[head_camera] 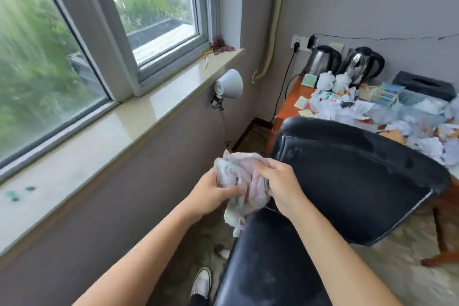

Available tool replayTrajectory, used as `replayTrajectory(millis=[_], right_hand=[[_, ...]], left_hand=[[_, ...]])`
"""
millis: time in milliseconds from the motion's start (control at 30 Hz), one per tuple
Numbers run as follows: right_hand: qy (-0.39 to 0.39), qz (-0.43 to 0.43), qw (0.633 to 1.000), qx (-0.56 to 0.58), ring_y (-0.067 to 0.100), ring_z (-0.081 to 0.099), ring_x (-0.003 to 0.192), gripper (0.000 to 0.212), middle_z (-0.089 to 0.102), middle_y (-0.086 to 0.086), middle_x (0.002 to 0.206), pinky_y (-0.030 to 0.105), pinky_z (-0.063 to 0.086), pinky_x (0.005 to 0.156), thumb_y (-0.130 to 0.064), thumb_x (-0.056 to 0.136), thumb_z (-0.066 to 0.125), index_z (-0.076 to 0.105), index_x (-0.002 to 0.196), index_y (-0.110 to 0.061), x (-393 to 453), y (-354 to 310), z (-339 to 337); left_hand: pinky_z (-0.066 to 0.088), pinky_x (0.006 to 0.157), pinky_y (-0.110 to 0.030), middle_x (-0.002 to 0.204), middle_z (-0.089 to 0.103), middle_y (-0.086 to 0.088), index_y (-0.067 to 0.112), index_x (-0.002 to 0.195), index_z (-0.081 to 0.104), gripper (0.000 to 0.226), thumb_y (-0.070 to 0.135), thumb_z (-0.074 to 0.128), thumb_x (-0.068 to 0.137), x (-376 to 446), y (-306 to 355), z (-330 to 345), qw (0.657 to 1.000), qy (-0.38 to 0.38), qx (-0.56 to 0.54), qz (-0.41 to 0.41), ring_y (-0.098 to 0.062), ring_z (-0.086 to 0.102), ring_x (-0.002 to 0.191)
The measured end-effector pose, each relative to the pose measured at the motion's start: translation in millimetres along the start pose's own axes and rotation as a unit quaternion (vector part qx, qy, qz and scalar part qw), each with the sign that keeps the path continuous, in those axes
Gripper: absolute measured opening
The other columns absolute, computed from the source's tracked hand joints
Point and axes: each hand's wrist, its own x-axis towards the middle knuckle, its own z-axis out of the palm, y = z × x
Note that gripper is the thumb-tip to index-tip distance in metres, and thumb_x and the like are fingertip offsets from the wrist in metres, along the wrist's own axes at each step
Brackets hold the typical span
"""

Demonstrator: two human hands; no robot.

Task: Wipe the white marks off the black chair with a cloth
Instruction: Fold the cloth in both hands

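Note:
A black padded chair [352,181] fills the lower right, its backrest toward the desk and its seat below my arms. Faint white smears show on the backrest near its upper left corner and on the seat. A crumpled pale pink and green cloth [236,181] is bunched in the air beside the chair's left edge. My left hand [211,196] grips the cloth from the lower left. My right hand [278,181] grips it from the right, in front of the backrest.
A wooden desk [295,99] behind the chair carries two kettles [323,59], white cups and several crumpled papers [347,112]. A white lamp [229,84] stands by the wall under the windowsill [119,129]. My shoe [202,283] is on the floor left of the seat.

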Motion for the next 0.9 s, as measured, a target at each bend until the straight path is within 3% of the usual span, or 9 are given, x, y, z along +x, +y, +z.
replayTrajectory(millis=[100, 200, 333, 533, 633, 700, 767, 833, 900], right_hand=[[-0.020, -0.046, 0.999, -0.011, 0.027, 0.073, 0.104, 0.017, 0.078, 0.003, 0.103, 0.046, 0.058, 0.092, -0.030, 0.101, 0.063, 0.078, 0.105, -0.026, 35.5, -35.8, 42.6], [-0.130, -0.019, 0.991, -0.033, 0.028, 0.068, 0.108, 0.023, 0.073, 0.002, 0.118, 0.050, 0.054, 0.091, -0.032, 0.100, 0.059, 0.069, 0.115, -0.046, 69.7, -68.0, 94.8], [-0.188, -0.045, 0.981, 0.015, 0.019, 0.069, 0.107, 0.015, 0.075, -0.003, 0.109, 0.044, 0.049, 0.099, -0.034, 0.102, 0.058, 0.070, 0.111, -0.034, 110.5, -114.5, 172.5], [-0.098, -0.171, 0.980, 0.017, 0.030, 0.071, 0.096, 0.013, 0.075, 0.007, 0.096, 0.053, 0.058, 0.093, -0.026, 0.091, 0.063, 0.071, 0.098, -0.020, 190.4, -169.6, 269.2], [-0.106, -0.192, 0.963, -0.159, 0.027, 0.063, 0.112, 0.025, 0.063, 0.005, 0.118, 0.048, 0.052, 0.102, -0.035, 0.093, 0.056, 0.068, 0.111, -0.022, 237.4, -148.0, 308.1], [-0.123, -0.188, 0.869, -0.440, 0.029, 0.045, 0.133, 0.040, 0.045, 0.005, 0.142, 0.049, 0.037, 0.114, -0.043, 0.097, 0.050, 0.058, 0.131, -0.024, 260.3, -110.1, 318.7], [-0.132, -0.200, 0.782, -0.576, 0.029, 0.023, 0.148, 0.057, 0.018, 0.004, 0.166, 0.054, 0.022, 0.120, -0.044, 0.097, 0.049, 0.036, 0.151, -0.029, 270.6, -77.2, 317.3], [-0.137, -0.212, 0.784, -0.568, 0.027, 0.014, 0.152, 0.068, 0.006, 0.000, 0.171, 0.056, 0.016, 0.122, -0.048, 0.095, 0.048, 0.024, 0.157, -0.030, 272.9, -65.1, 315.5], [-0.127, -0.200, 0.824, -0.515, 0.024, 0.020, 0.151, 0.072, 0.019, -0.001, 0.168, 0.055, 0.019, 0.122, -0.052, 0.094, 0.048, 0.026, 0.159, -0.027, 273.2, -73.8, 313.5]], left_hand=[[0.062, 0.083, -0.035, 0.109, 0.079, -0.005, 0.007, 0.118, 0.065, 0.025, 0.002, 0.074, 0.094, 16.7, 13.6, -57.3, 0.994, 0.093, -0.055, 0.012, -0.024, 0.076, 0.102], [0.061, 0.076, -0.047, 0.097, 0.072, -0.005, 0.016, 0.110, 0.061, 0.028, -0.006, 0.064, 0.093, 39.4, 25.1, -116.9, 0.982, 0.180, -0.027, 0.056, -0.022, 0.072, 0.091], [0.052, 0.074, -0.023, 0.098, 0.069, 0.008, 0.023, 0.114, 0.062, 0.052, -0.018, 0.059, 0.082, 76.2, 57.3, -193.1, 0.956, 0.254, 0.094, 0.116, 0.007, 0.064, 0.080], [0.052, 0.096, -0.027, 0.128, 0.064, -0.004, 0.025, 0.125, 0.065, 0.071, -0.012, 0.042, 0.070, 110.1, 80.9, -296.3, 0.917, 0.295, 0.212, 0.165, -0.019, 0.064, 0.118], [0.052, 0.100, -0.039, 0.141, 0.054, -0.005, 0.016, 0.133, 0.062, 0.057, -0.005, 0.054, 0.081, 124.6, 56.2, -328.2, 0.871, 0.286, 0.381, 0.120, -0.026, 0.056, 0.126], [0.050, 0.102, -0.044, 0.152, 0.047, -0.003, 0.018, 0.139, 0.058, 0.051, 0.005, 0.057, 0.089, 130.3, 29.2, -335.7, 0.843, 0.214, 0.492, 0.040, -0.029, 0.050, 0.135], [0.036, 0.119, -0.044, 0.166, 0.032, -0.003, 0.017, 0.156, 0.041, 0.065, 0.007, 0.053, 0.093, 130.8, 3.4, -332.3, 0.825, 0.114, 0.553, -0.032, -0.028, 0.034, 0.152], [0.016, 0.129, -0.043, 0.176, 0.007, -0.003, 0.016, 0.166, 0.017, 0.079, 0.011, 0.053, 0.096, 130.4, -10.7, -324.7, 0.802, 0.080, 0.588, -0.065, -0.023, 0.009, 0.161], [0.012, 0.130, -0.045, 0.176, 0.002, -0.004, 0.014, 0.167, 0.013, 0.080, 0.016, 0.053, 0.098, 133.2, -10.1, -320.6, 0.800, 0.098, 0.589, -0.062, -0.022, 0.004, 0.162]])
